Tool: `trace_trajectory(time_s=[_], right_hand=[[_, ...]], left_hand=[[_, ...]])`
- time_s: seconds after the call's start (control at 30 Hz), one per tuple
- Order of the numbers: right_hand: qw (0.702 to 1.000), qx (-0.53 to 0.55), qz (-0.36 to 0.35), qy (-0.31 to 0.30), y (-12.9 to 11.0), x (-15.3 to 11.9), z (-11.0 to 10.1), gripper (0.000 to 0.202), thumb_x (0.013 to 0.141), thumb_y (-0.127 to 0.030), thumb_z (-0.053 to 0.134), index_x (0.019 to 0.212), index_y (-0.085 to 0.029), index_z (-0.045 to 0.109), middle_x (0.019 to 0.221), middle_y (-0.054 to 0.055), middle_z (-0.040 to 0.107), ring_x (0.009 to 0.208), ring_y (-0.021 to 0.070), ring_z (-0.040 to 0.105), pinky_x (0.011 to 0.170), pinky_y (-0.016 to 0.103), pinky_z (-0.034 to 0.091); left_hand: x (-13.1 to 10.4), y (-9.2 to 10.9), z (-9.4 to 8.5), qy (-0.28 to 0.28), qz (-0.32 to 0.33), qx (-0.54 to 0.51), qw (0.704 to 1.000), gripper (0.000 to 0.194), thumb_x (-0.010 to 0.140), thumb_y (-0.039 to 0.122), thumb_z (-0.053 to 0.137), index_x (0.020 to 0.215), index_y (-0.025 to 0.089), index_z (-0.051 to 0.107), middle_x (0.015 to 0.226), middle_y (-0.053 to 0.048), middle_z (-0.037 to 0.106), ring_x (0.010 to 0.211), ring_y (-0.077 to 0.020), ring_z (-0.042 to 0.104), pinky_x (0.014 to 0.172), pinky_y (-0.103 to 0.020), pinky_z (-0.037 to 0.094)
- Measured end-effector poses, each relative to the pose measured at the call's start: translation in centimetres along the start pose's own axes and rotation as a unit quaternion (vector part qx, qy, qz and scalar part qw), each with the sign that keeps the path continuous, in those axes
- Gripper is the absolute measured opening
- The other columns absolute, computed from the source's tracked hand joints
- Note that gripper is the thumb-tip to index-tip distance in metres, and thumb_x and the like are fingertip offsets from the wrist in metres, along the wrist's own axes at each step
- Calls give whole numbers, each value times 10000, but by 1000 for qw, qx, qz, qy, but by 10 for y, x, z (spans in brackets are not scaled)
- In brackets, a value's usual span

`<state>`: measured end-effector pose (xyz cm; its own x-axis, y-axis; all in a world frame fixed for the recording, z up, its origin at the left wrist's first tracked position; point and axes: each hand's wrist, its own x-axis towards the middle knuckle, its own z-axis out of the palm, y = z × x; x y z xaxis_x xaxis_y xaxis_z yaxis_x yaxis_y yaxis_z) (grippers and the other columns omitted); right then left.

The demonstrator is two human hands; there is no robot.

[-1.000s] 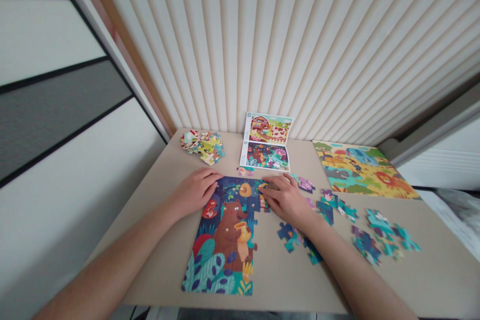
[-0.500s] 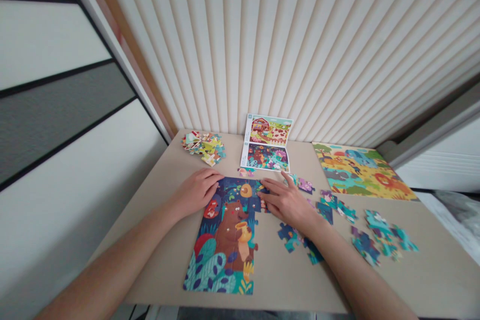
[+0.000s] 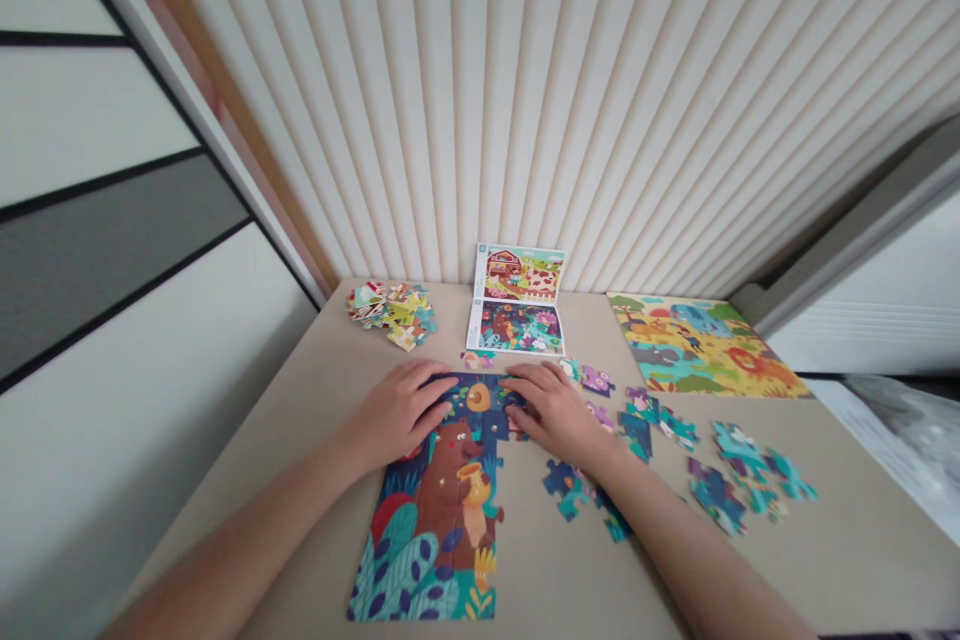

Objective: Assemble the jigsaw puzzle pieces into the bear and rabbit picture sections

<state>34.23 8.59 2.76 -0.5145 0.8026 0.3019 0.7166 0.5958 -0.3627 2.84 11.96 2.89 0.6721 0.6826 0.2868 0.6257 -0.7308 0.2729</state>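
A partly joined puzzle [image 3: 454, 510] showing a brown bear lies flat on the table. My left hand [image 3: 397, 415] rests on its upper left corner, fingers apart and pointing right. On the upper right part, my right hand [image 3: 551, 410] lies with spread fingers over dark blue pieces [image 3: 514, 420], partly hiding them. A pink piece [image 3: 478, 359] sits just above the puzzle. Loose dark blue and teal pieces [image 3: 566, 488] lie near my right wrist, some partly under the forearm.
An open picture leaflet [image 3: 517, 300] leans against the pleated wall. A heap of pieces [image 3: 391, 312] is at the table's back left. At the right are an animal puzzle [image 3: 705, 345] and several loose pieces [image 3: 742, 460]. The tabletop [image 3: 300, 400] is beige.
The camera view has shifted, so the table items appear lower and slightly left. My left hand has come further over the puzzle's corner; my right hand's fingers lie flatter on the top right pieces.
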Motion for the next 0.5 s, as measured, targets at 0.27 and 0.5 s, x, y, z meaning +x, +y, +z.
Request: trace_trajectory(time_s=[0.27, 0.5], right_hand=[[999, 37, 21, 30, 3, 2, 5, 472, 998, -276, 725, 1458, -305, 620, 1372, 97, 720, 1292, 264, 654, 1147, 495, 473], [998, 35, 17, 57, 4, -1, 11, 423, 1029, -246, 673, 1449, -285, 630, 1379, 100, 697, 1253, 241, 676, 1079, 416, 560]], left_hand=[[14, 57, 8, -62, 93, -2, 994, 448, 1048, 426, 587, 1478, 309, 623, 1505, -135, 582, 1433, -341, 526, 1215, -576, 446], [14, 59, 17, -67, 71, 5, 995, 487, 1032, 445, 610, 1508, 342, 603, 1587, -156, 490, 1418, -383, 531, 1152, -633, 489]])
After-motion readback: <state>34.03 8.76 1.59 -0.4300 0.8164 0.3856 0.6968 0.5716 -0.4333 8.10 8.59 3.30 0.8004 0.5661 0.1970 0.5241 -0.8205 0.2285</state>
